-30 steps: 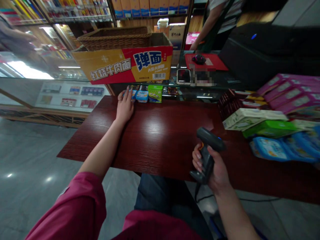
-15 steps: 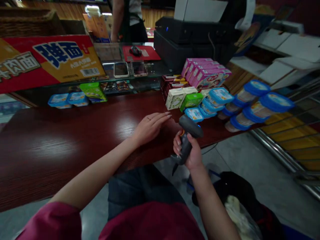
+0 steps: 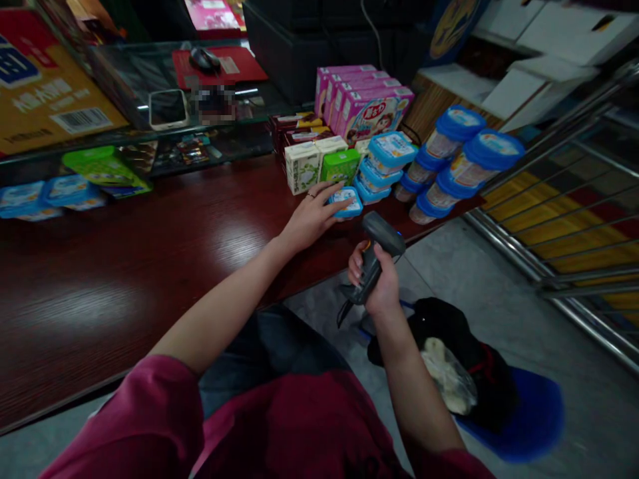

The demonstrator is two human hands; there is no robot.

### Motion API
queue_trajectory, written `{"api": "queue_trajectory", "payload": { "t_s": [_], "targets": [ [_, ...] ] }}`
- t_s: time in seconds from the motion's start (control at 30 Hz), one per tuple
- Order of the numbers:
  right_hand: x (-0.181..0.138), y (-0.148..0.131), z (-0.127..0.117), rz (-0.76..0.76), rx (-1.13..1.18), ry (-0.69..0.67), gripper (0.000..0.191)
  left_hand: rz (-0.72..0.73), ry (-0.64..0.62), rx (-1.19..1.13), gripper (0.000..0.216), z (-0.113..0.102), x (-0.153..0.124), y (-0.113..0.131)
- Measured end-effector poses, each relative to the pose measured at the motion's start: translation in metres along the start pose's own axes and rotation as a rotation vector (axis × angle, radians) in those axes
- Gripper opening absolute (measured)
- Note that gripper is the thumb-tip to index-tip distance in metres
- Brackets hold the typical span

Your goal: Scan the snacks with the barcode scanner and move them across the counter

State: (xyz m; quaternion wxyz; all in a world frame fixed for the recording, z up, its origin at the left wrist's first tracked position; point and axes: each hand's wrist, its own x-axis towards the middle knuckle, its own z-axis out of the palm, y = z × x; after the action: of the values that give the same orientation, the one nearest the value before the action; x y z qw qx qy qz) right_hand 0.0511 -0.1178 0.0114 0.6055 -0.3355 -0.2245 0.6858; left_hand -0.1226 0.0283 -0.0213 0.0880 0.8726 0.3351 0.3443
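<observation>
My left hand [image 3: 310,216] reaches over the dark red counter [image 3: 194,233] with its fingers stretched out and apart. Its fingertips lie over the left side of a small blue-lidded tub [image 3: 348,202]; whether they press on it I cannot tell. My right hand [image 3: 382,283] is wrapped round the handle of a dark grey barcode scanner [image 3: 378,239], held in front of the counter's edge. Behind the single tub stand a green box [image 3: 340,166] and a pale box [image 3: 302,167]. Blue tubs [image 3: 382,176] are stacked just to its right.
Pink boxes [image 3: 372,110] stand behind. Clear jars with blue lids [image 3: 466,156] are piled at the counter's right end. Farther left are a phone [image 3: 168,110], a green pack [image 3: 107,169] and more blue tubs [image 3: 74,191]. A metal rack [image 3: 574,286] and blue stool [image 3: 529,412] stand right.
My left hand has moved right across the counter to the single blue tub, its fingers spreading. My right hand still holds the scanner. The view has turned down and to the right.
</observation>
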Motion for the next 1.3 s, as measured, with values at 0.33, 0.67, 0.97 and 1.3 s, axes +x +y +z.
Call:
{"api": "queue_trajectory", "payload": {
  "t_s": [0.33, 0.67, 0.97, 1.3],
  "targets": [
    [0.001, -0.007, 0.003, 0.16, 0.031, -0.107, 0.025, -0.301, 0.07, -0.696, 0.047, -0.029, -0.02, 0.002],
    [0.037, 0.03, 0.089, 0.447, -0.028, -0.4, 0.024, -0.718, 0.37, -0.965, 0.055, -0.147, -0.14, -0.039],
    [0.091, 0.122, 0.181, 0.81, -0.147, -0.627, 0.026, -0.81, 0.715, -0.971, 0.059, -0.247, -0.23, -0.07],
    [0.105, 0.157, 0.21, 0.788, -0.111, -0.72, 0.029, -0.823, 0.896, -1.025, 0.043, -0.247, -0.233, -0.087]
  ]
}}
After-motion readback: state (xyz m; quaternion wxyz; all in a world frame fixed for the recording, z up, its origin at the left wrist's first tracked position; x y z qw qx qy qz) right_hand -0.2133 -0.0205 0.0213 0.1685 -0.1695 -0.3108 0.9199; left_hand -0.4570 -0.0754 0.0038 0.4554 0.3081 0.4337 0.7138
